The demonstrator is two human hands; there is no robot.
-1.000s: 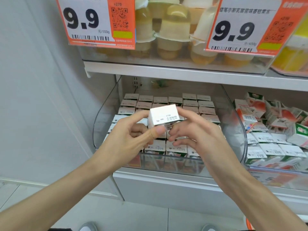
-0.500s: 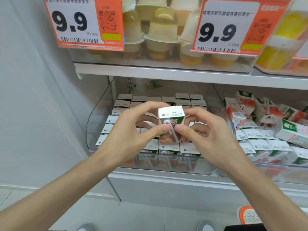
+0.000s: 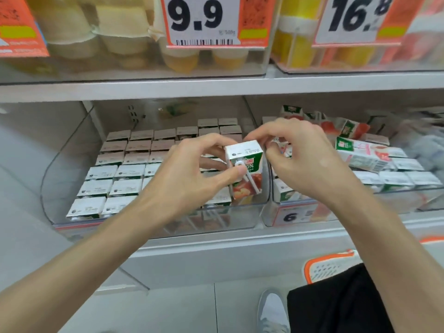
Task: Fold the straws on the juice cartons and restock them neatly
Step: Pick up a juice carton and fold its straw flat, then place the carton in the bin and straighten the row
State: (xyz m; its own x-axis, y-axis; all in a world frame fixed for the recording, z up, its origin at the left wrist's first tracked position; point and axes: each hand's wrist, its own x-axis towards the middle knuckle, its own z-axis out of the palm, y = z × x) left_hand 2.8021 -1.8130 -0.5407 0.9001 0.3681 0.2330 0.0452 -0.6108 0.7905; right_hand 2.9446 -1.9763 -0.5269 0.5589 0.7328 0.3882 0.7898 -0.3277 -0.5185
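I hold one small green-and-white juice carton (image 3: 247, 157) upright above the front right corner of the clear left bin (image 3: 153, 227). My left hand (image 3: 189, 179) grips its left side, and the thumb presses the top of the white straw (image 3: 251, 180) that runs slanted down the carton's front. My right hand (image 3: 305, 162) has curled fingers at the carton's right edge and top back corner. Rows of upright cartons (image 3: 115, 174) fill the left bin. Behind my right hand, jumbled cartons (image 3: 360, 152) lie in the right bin (image 3: 300, 216).
The shelf above carries tubs of jelly cups (image 3: 120, 34) behind price tags reading 9.9 (image 3: 199, 18) and 16.8 (image 3: 355, 15). An orange-rimmed white basket (image 3: 329, 265) stands on the floor at lower right, beside my grey shoe (image 3: 272, 311).
The carton has been turned from top-up-toward-me to upright with its straw side facing me. Hands and view have shifted right, toward the divider between the two bins.
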